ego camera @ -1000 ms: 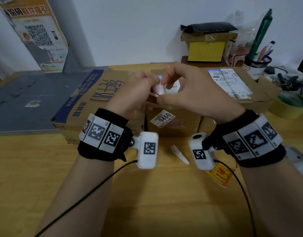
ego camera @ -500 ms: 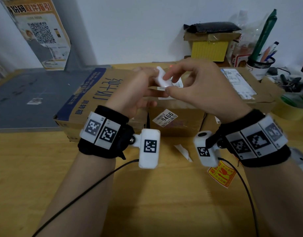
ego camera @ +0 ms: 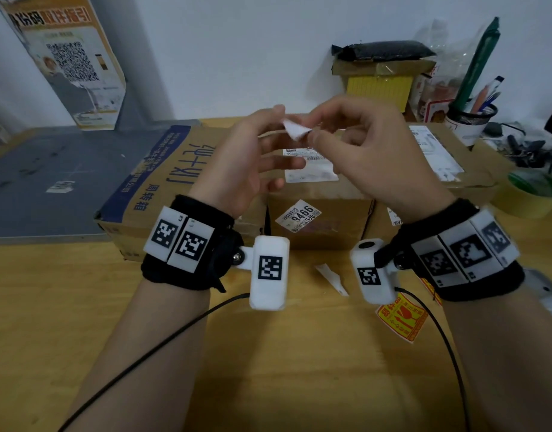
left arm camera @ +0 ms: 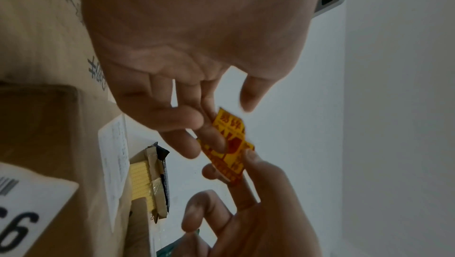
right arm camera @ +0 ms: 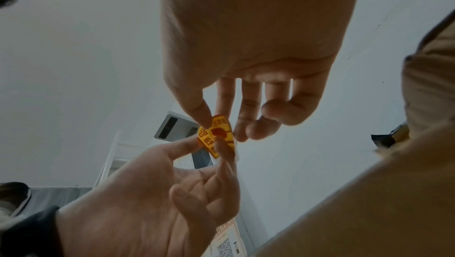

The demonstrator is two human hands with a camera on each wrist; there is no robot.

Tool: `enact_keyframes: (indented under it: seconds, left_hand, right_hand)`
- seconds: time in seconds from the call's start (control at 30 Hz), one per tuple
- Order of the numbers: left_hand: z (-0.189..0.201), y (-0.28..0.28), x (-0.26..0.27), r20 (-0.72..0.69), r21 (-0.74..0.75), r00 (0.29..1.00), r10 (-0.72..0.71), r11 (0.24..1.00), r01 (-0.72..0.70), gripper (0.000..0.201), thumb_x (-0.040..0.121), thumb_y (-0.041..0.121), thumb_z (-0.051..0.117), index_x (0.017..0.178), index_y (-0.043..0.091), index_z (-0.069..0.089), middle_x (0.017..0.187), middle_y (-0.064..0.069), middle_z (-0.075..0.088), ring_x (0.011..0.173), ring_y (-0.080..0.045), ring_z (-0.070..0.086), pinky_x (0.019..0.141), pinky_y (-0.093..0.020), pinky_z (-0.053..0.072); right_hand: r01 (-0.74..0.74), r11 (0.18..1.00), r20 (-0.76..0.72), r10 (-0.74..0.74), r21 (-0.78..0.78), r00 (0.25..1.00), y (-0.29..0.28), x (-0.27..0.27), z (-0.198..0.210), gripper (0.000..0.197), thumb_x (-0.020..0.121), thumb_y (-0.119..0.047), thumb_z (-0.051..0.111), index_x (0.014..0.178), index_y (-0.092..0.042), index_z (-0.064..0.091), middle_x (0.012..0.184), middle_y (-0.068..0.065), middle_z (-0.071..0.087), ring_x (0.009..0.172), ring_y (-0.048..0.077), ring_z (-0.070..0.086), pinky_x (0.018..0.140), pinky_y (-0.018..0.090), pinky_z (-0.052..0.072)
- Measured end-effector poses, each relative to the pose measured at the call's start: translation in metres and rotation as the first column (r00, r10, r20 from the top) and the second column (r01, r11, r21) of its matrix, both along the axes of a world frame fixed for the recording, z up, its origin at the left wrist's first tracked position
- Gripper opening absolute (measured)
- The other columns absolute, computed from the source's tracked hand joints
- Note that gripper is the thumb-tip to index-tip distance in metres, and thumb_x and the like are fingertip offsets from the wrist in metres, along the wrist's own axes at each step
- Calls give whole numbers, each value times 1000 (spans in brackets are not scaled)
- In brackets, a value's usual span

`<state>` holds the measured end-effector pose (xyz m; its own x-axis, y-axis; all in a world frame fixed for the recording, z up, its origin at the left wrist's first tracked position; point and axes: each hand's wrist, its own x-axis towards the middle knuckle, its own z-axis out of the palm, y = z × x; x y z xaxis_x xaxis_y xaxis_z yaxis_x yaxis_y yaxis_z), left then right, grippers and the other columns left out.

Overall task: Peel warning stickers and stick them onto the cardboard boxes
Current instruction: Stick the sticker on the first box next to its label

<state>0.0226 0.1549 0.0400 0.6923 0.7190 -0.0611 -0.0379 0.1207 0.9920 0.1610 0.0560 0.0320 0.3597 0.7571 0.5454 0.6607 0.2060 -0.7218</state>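
Both hands, left hand [ego camera: 243, 157] & right hand [ego camera: 371, 157], pinch warning sticker [left arm camera: 230, 147] above cardboard boxes [ego camera: 318, 210]; pen cup [ego camera: 469, 120] w/ pens.

Office or parcel-packing desk: labelled cardboard boxes [ego camera: 318, 213], pen cup [ego camera: 469, 120], tape roll [ego camera: 532, 194], QR poster [ego camera: 72, 60].

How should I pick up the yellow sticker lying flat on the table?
The yellow sticker lies flat on the wooden table, so nothing sticks up. Probably best: come from above, slide a fingernail under its near corner and pinch there.
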Motion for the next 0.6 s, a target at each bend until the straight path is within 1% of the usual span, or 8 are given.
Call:
enact_keyframes:
  seconds: [0.07, 0.1, 0.13, 0.2, 0.33, 0.43, 0.5, 0.6]
  left_hand:
    - [1, 0, 0, -17, 5, 1000, -3, 1000, 3, 48, 98, 52, 42, 117, 17, 69, 86, 5, 71, 75, -15, 65, 52, -24, 38]
    - [2, 0, 0, -18, 11, 1000, -7, 1000, 7, 46, 98, 50, 43, 117, 17, 69, 89, 6, 73, 76, -15, 66, 51, -23, 39]
    - [1, 0, 0, -21, 27, 1000, -10, 1000, 11, 40, 97, 44, 46, 115, 16, 69, 92, 5, 75, 76, -15, 66, 51, -22, 39]
    - [-1, -1, 2, -50, 89, 999, 4, 996, 1, 29, 95, 28, 53, 113, 13, 70, 97, 3, 77, 76, -13, 68, 50, -21, 40]
    - [-7, -1, 7, -89, 171, 993, 81, 983, -65, 12, 93, 18, 64, 100, 19, 73, 89, 4, 78, 76, -12, 71, 47, -18, 42]
    - [-12, 2, 10, -81, 208, 986, 148, 970, -128, 8, 92, 23, 67, 96, 24, 74, 86, 2, 73, 73, -11, 68, 47, -20, 42]
    - [-14, 4, 11, -72, 222, 983, 171, 963, -151, 8, 92, 23, 67, 94, 24, 75, 96, -7, 73, 78, -14, 67, 49, -22, 42]
    - [-16, 5, 11, -90, 261, 978, 188, 952, -159, 9, 90, 23, 69, 97, 24, 76, 102, -8, 76, 83, -15, 68, 57, -27, 42]
  right_hand:
    - [43, 999, -27, -43, 7, 999, 3, 3, -2, 9, 88, -26, 66, 88, -28, 74, 82, 2, 73, 63, 39, 64, 57, 51, 55]
    - [69, 998, -38, -68, 11, 997, 3, 5, -2, 9, 89, -24, 65, 86, -28, 73, 81, 1, 72, 61, 29, 66, 58, 48, 56]
    - [90, 996, -45, -89, 12, 995, 4, 7, -3, 10, 90, -22, 65, 85, -28, 71, 80, -1, 72, 58, 14, 65, 58, 43, 56]
    - [116, 993, -62, -116, -8, 991, 4, 10, -4, 10, 93, -22, 65, 85, -26, 69, 77, -2, 73, 53, 2, 62, 54, 31, 50]
    - [130, 988, -97, -138, -84, 986, 1, 11, -5, 19, 99, -27, 63, 87, -14, 70, 55, -8, 69, 49, 0, 66, 44, 24, 46]
    - [133, 985, -107, -145, -109, 984, 2, 12, -5, 32, 100, -35, 62, 82, -10, 71, 61, 3, 73, 40, 7, 62, 46, 26, 47]
    - [130, 985, -111, -143, -112, 984, 2, 14, -5, 35, 100, -38, 61, 76, -14, 71, 61, 4, 73, 40, 14, 58, 48, 27, 46]
    - [169, 980, -37, -173, -104, 984, 3, 17, -7, 37, 98, -38, 61, 72, -15, 74, 58, 0, 69, 52, 8, 55, 54, 26, 42]
